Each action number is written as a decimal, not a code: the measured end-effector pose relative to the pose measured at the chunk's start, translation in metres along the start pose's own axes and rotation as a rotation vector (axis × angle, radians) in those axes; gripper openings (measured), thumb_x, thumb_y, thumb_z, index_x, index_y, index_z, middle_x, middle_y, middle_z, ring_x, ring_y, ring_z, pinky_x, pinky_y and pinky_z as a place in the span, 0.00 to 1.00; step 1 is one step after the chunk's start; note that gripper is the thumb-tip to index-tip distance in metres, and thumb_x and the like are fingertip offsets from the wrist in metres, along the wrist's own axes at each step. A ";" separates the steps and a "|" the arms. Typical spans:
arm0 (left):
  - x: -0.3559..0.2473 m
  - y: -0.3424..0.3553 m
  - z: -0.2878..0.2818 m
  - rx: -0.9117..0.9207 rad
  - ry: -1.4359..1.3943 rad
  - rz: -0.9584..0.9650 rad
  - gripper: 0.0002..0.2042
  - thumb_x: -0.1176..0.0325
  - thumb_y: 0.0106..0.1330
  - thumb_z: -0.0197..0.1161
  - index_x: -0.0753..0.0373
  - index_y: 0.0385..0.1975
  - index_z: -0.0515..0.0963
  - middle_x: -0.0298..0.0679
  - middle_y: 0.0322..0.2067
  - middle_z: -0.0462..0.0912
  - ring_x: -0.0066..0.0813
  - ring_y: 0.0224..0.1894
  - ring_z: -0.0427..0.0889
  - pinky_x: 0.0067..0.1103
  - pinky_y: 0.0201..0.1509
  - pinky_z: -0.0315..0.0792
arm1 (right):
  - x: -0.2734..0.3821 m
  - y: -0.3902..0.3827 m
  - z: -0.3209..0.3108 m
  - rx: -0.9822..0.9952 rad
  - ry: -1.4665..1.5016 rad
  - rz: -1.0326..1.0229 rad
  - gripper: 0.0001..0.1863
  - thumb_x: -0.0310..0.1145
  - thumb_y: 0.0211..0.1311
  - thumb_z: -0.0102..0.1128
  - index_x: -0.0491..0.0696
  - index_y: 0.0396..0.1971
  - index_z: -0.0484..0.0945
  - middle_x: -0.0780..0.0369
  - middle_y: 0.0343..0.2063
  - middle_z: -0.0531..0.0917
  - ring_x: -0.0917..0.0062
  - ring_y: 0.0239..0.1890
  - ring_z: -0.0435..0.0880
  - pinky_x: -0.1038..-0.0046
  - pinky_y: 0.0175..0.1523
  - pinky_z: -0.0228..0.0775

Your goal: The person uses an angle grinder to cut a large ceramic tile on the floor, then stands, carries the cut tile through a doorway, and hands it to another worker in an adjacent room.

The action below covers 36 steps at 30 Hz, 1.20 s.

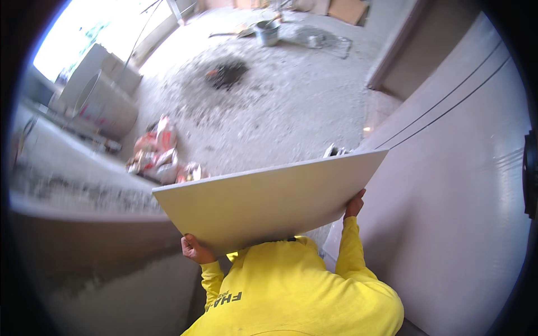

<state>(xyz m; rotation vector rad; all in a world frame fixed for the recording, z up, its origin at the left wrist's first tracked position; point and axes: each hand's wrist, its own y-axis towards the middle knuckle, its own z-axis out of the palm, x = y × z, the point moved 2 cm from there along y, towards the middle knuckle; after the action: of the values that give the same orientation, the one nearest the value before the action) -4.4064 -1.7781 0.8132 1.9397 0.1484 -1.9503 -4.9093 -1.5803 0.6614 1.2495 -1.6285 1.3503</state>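
A large flat rectangular panel (269,201), pale beige-grey and smooth, is held up in front of my body, tilted with its right end higher. My left hand (197,249) is closed on its lower left edge. At its right edge my right hand (354,204) is also closed on it, with part of the fingers hidden. Both arms are in yellow sleeves. The panel's far side does not show.
Red and white bags (157,151) lie on the rough floor to the left. Farther off are a dark-centred heap (227,74) and a bucket (267,33). A pale, smooth wall (459,168) rises close on the right; a low ledge (95,224) runs along the left.
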 end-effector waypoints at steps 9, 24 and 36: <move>0.100 0.223 0.354 0.352 -0.057 -0.148 0.24 0.44 0.73 0.59 0.63 0.33 0.79 0.28 0.27 0.78 0.16 0.30 0.73 0.17 0.34 0.69 | 0.057 0.119 0.130 -0.236 0.089 -0.135 0.42 0.67 0.74 0.41 0.36 0.46 0.83 0.55 0.40 0.88 0.69 0.43 0.83 0.66 0.52 0.72; 0.143 0.300 0.908 0.481 -0.009 -0.131 0.27 0.42 0.73 0.60 0.66 0.37 0.82 0.31 0.29 0.79 0.20 0.30 0.75 0.21 0.34 0.71 | 0.245 0.501 0.302 -0.263 -0.062 -0.060 0.43 0.69 0.70 0.40 0.37 0.41 0.82 0.42 0.42 0.84 0.46 0.49 0.81 0.55 0.53 0.70; 0.149 0.224 1.351 0.843 -0.074 -0.179 0.28 0.41 0.72 0.60 0.68 0.37 0.84 0.30 0.29 0.80 0.20 0.31 0.74 0.21 0.35 0.71 | 0.295 0.751 0.275 -0.682 0.049 0.161 0.39 0.65 0.73 0.41 0.39 0.43 0.84 0.44 0.36 0.86 0.56 0.44 0.85 0.57 0.51 0.71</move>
<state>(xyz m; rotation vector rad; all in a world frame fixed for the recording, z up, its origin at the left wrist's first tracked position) -5.5954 -2.4718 0.7634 2.3833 -0.6440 -2.4453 -5.6916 -1.9164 0.6216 0.6828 -1.9512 0.7804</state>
